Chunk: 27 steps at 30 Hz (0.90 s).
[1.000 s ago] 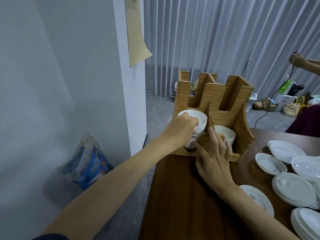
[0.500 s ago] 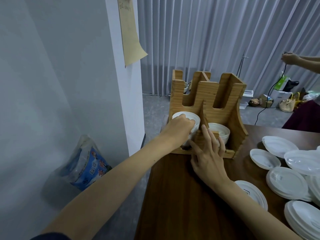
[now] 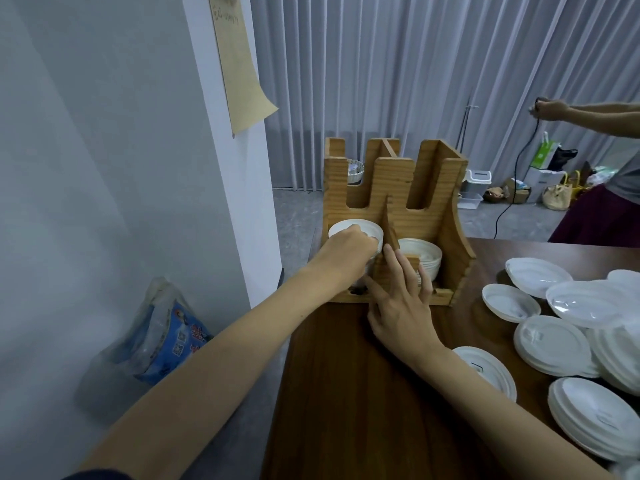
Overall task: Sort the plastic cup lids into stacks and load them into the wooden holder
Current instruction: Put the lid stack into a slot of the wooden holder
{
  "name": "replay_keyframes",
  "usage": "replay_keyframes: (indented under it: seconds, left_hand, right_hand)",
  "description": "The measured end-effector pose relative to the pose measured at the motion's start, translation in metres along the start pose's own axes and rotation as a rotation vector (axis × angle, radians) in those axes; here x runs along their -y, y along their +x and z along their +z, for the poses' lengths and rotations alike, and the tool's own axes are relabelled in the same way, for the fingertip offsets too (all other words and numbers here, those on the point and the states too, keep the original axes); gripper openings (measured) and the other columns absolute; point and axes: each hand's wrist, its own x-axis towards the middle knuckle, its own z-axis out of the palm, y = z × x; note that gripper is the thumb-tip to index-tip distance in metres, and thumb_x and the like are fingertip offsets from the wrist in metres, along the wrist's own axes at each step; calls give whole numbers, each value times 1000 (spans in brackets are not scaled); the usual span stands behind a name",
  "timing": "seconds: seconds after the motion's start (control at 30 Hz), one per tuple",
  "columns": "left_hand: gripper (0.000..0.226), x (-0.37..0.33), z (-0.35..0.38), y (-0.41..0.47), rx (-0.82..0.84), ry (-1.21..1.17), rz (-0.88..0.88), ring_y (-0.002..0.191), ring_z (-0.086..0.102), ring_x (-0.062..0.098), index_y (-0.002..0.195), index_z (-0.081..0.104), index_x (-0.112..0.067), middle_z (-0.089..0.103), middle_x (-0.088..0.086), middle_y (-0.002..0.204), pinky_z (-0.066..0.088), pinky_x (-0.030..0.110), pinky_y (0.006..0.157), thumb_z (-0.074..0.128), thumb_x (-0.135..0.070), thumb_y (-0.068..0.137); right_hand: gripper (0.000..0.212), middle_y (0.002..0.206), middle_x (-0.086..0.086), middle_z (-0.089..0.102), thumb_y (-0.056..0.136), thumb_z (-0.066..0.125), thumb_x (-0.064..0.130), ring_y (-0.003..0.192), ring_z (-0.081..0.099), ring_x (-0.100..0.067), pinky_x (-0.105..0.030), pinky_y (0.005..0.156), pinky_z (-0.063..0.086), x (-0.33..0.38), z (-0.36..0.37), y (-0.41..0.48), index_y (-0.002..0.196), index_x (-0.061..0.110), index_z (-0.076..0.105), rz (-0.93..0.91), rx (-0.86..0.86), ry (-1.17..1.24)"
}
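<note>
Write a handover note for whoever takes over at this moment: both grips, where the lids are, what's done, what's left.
Left grip: fingers curled round the left lid stack, in the left compartment of the wooden holder.
Right grip: fingers straight, resting on the holder's front by the divider.
Done: the right lid stack sits in the right compartment.
Left: seat and release the left stack; loose lids and several piles lie on the table to the right, not yet loaded.
</note>
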Motion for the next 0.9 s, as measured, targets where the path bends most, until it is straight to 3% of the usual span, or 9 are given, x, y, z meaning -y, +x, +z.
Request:
replay_keyframes:
  seconds: [0.07, 0.3, 0.53, 0.67, 0.77, 0.9]
  left_hand:
    - [21, -1, -3, 2, 38, 21, 18, 98, 56, 30, 105, 62, -4, 60, 17, 105, 38, 30, 71, 45, -9, 94]
    - [33, -12, -4, 10, 85, 44, -52, 110, 55, 25, 122, 56, -6, 57, 14, 122, 45, 28, 90, 60, -10, 90]
    - [24, 0, -3, 11, 162, -60, -98, 108, 56, 26, 116, 60, -7, 60, 11, 115, 41, 28, 81, 54, -12, 93]
    - [30, 15, -15, 3, 116, -98, -45, 105, 55, 24, 116, 63, -17, 63, 5, 112, 44, 34, 78, 55, -33, 92]
    - [35, 17, -12, -2, 90, 21, -15, 106, 54, 23, 117, 63, -24, 64, 3, 114, 39, 35, 89, 43, -43, 96]
    - [35, 13, -3, -6, 127, 156, 31, 109, 52, 23, 121, 58, -23, 63, 2, 116, 28, 36, 103, 38, -40, 97]
  right_hand:
    - [45, 154, -18, 24, 77, 56, 27, 144, 17, -31, -48, 114, 5, -1, 0, 0, 121, 27, 62, -10, -5, -3]
    - [48, 154, -19, 25, 77, 58, 26, 144, 18, -31, -48, 114, 7, 0, 0, 0, 125, 28, 60, 1, -8, 1]
    - [49, 153, -19, 27, 74, 67, 26, 144, 18, -31, -48, 114, 6, -1, -3, 0, 122, 27, 61, -4, 4, 3]
    - [49, 153, -18, 27, 72, 69, 25, 143, 18, -31, -48, 113, 7, -2, -5, 0, 120, 27, 62, -9, 9, 26]
    - [45, 152, -18, 28, 71, 69, 25, 143, 19, -31, -48, 113, 7, -3, -7, 0, 116, 26, 64, -18, 19, 53]
    - [35, 147, -19, 38, 68, 70, 21, 139, 24, -33, -47, 114, 8, -3, -13, 1, 103, 22, 70, -18, 20, 106]
